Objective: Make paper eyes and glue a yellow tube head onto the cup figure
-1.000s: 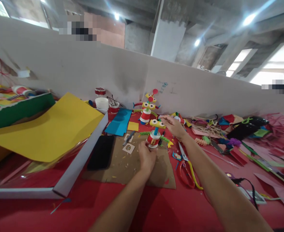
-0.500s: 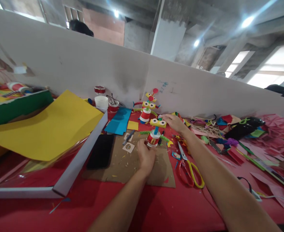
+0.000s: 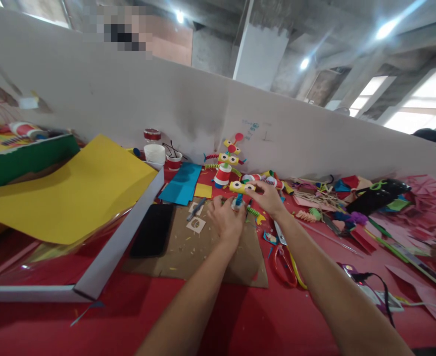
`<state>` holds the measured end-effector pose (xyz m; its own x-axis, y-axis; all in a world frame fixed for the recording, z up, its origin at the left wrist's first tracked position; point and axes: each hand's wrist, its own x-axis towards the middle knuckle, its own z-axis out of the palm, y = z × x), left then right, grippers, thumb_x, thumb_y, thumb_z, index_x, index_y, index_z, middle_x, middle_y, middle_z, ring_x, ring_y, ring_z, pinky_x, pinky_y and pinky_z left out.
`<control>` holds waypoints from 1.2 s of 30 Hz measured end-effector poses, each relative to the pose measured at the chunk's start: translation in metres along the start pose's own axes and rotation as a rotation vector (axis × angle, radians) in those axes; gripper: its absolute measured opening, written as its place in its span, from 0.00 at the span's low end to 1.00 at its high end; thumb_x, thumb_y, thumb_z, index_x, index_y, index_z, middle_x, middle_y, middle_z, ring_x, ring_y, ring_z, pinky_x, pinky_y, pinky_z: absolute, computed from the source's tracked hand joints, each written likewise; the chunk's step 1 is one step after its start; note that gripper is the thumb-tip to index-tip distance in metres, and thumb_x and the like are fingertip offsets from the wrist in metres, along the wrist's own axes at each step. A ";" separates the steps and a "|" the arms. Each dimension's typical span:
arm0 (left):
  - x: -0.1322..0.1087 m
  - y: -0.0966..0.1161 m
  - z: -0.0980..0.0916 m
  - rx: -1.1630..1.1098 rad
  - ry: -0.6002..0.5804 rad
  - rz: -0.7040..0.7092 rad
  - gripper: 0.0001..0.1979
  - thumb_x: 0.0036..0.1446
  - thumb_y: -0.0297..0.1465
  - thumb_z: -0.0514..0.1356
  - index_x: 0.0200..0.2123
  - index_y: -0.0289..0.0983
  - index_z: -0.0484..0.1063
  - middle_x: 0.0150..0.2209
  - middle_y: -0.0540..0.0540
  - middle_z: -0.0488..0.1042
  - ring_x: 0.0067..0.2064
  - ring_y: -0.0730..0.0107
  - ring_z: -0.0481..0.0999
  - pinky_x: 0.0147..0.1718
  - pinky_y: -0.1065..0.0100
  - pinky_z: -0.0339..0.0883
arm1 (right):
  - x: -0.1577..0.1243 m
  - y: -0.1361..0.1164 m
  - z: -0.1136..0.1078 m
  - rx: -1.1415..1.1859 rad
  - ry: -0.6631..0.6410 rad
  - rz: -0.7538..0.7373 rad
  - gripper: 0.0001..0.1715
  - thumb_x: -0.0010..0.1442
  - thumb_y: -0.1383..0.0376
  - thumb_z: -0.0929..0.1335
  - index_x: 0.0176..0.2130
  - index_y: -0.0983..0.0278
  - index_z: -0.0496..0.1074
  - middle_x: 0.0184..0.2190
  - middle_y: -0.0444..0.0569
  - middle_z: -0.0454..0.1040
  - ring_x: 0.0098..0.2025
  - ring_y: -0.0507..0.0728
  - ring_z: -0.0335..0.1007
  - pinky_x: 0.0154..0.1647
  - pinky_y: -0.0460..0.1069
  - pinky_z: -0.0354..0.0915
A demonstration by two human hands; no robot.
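Observation:
A small paper-cup figure stands upright on brown cardboard. It has a yellow roll head with two round eyes, a blue folded-paper neck and a green folded-paper arm. My left hand is closed around its cup body and hides most of it. At the right end of the yellow head, my right hand pinches with thumb and fingertips. Behind stand similar finished-looking cup figures with red discs on top. Red-and-yellow scissors lie beneath my right forearm, partly covered.
Left of the cardboard lie a black phone and a white-edged box with yellow paper over it. Blue sheets, a pen and white cups are nearby. Paper scraps and a power strip occupy the right side.
My left hand has shifted up and wrapped further round the cup body. My right hand has come down to the figure's head from just behind it.

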<state>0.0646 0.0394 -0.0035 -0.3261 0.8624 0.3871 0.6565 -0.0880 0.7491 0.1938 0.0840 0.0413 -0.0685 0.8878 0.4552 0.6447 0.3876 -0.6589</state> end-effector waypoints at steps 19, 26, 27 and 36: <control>0.012 -0.003 0.018 0.114 -0.029 0.106 0.07 0.52 0.38 0.60 0.33 0.46 0.77 0.38 0.45 0.72 0.44 0.56 0.61 0.43 0.55 0.51 | -0.029 0.010 0.009 0.069 0.079 -0.004 0.16 0.52 0.62 0.68 0.42 0.63 0.74 0.41 0.50 0.77 0.42 0.58 0.72 0.47 0.53 0.66; 0.012 -0.005 0.015 0.159 -0.053 0.178 0.09 0.54 0.39 0.57 0.30 0.44 0.75 0.36 0.45 0.72 0.43 0.56 0.60 0.42 0.54 0.48 | -0.029 -0.002 0.010 -0.063 0.087 -0.055 0.14 0.53 0.65 0.67 0.41 0.61 0.74 0.41 0.50 0.76 0.44 0.59 0.72 0.48 0.53 0.65; 0.013 -0.005 0.016 0.161 -0.053 0.180 0.09 0.54 0.39 0.57 0.29 0.44 0.75 0.36 0.45 0.72 0.43 0.56 0.60 0.42 0.54 0.48 | -0.030 -0.003 0.010 -0.078 0.088 -0.067 0.14 0.53 0.65 0.67 0.41 0.62 0.74 0.41 0.51 0.76 0.44 0.59 0.72 0.49 0.53 0.65; 0.012 -0.005 0.018 0.190 -0.039 0.185 0.11 0.55 0.40 0.55 0.28 0.43 0.74 0.35 0.45 0.72 0.43 0.56 0.60 0.40 0.55 0.48 | -0.031 -0.003 0.017 -0.150 0.133 -0.091 0.15 0.54 0.67 0.66 0.42 0.60 0.74 0.41 0.50 0.76 0.44 0.59 0.71 0.49 0.54 0.64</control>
<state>0.0695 0.0594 -0.0121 -0.1643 0.8594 0.4842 0.8195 -0.1543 0.5519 0.1810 0.0595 0.0192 -0.0375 0.8064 0.5902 0.7468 0.4150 -0.5196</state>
